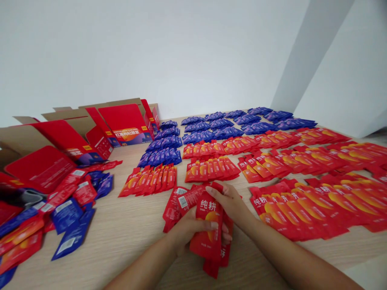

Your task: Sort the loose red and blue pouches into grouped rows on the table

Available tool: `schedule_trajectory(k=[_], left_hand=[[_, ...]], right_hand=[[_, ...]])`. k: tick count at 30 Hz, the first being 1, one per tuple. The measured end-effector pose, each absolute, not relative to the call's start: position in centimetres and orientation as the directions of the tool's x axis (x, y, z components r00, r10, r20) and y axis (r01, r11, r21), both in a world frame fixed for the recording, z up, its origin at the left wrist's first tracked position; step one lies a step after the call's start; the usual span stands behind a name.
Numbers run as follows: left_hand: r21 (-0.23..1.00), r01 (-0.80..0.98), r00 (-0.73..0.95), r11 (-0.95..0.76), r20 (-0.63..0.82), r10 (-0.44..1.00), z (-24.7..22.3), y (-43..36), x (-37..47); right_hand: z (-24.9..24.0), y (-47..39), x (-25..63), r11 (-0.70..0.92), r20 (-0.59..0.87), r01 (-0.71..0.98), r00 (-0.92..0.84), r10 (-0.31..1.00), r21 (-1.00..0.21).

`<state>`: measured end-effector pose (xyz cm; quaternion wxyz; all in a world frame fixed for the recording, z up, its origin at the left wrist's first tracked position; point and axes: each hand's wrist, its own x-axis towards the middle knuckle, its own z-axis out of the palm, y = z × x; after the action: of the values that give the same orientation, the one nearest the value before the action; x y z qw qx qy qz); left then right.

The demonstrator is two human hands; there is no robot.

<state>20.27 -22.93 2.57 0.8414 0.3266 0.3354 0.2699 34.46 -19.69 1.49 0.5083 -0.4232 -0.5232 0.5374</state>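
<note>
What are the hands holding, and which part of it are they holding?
Some red pouches in a stack. The left hand grips the left side around the middle; the right hand holds the top right.

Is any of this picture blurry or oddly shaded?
Head view: light looks soft, without strong glare; a grey diagonal band, possibly shadow, crosses the wall at right; orange-red pouches at lower left look smeared; large lettering on the held red pouch reads clearly.
</note>
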Motion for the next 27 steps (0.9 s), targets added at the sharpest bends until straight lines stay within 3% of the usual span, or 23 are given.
schedule_trajectory(k=[5,7,9,11,13,14,16,20,27], left_hand=[[0.752,-0.262,0.621,0.605,-0.348,0.702,2.6,-22.9,20.3],[0.772,-0.318,0.57,0.55,-0.309,0.762,2.5,-22.5,20.1],[0.781,-0.386,0.475,0.492,-0.289,0.831,2.4,-21.9,19.7],[0.785,-0.437,0.37,0.439,-0.288,0.883,2.1,-21.2,19.3],[0.783,-0.464,0.284,0.414,-0.311,0.907,1.7,-20.7,19.0],[0.781,-0.469,0.251,0.412,-0.329,0.91,1.5,-20.5,19.0],[0.776,-0.462,0.224,0.43,-0.367,0.903,1.1,-20.3,18.9],[0.772,-0.447,0.264,0.452,-0.369,0.891,0.8,-20.5,19.1],[0.752,-0.489,0.202,0.442,-0.396,0.896,1.1,-20.4,19.7]], right_hand=[[1.8,-19.2,34.9,-0.001,0.021,-0.142,-0.153,0.988,-0.99],[2.3,-18.7,35.9,0.059,0.065,-0.055,-0.104,0.993,-0.997],[2.7,-18.0,37.3,0.169,0.162,0.17,-0.055,0.985,-0.971],[2.8,-17.4,38.7,0.218,0.214,0.587,-0.078,0.974,-0.78],[2.7,-17.2,39.8,0.166,0.128,0.875,-0.12,0.984,-0.455],[2.6,-17.2,40.1,0.149,0.066,0.936,-0.135,0.989,-0.32],[2.3,-17.5,40.2,0.159,-0.036,0.966,-0.17,0.985,-0.204],[2.2,-17.9,39.8,0.208,-0.109,0.943,-0.243,0.964,-0.258],[3.4,-17.4,41.4,0.227,-0.094,0.883,-0.289,0.953,-0.41]])
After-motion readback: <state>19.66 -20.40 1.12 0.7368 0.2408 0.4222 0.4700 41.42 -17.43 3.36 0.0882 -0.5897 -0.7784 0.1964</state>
